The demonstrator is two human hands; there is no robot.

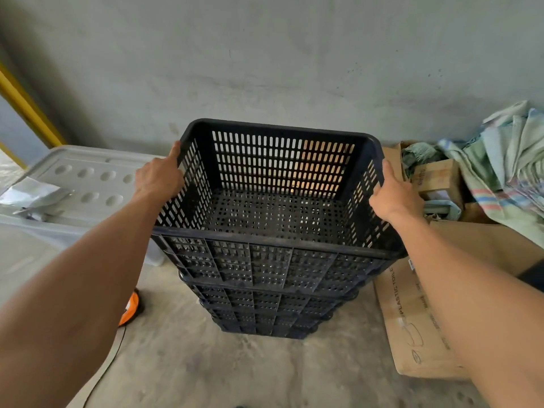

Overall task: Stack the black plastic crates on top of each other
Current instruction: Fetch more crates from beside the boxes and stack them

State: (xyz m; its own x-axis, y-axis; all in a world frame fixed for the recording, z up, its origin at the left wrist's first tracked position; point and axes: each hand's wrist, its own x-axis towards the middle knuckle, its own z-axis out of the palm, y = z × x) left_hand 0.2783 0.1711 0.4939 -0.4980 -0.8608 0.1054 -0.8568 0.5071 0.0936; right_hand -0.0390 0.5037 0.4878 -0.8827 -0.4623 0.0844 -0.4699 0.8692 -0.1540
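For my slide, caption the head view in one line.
Left hand and right hand grip the top black crate on the stack.

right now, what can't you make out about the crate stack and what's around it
- Head view: fingers of the left hand and right hand are hidden behind the side walls of the top black slotted plastic crate.
- How many crates are nested below: the front walls overlap, so the count is unclear.
- Orange object on the floor: mostly hidden by the left forearm.
- Brown cardboard box: print partly covered by the right forearm.
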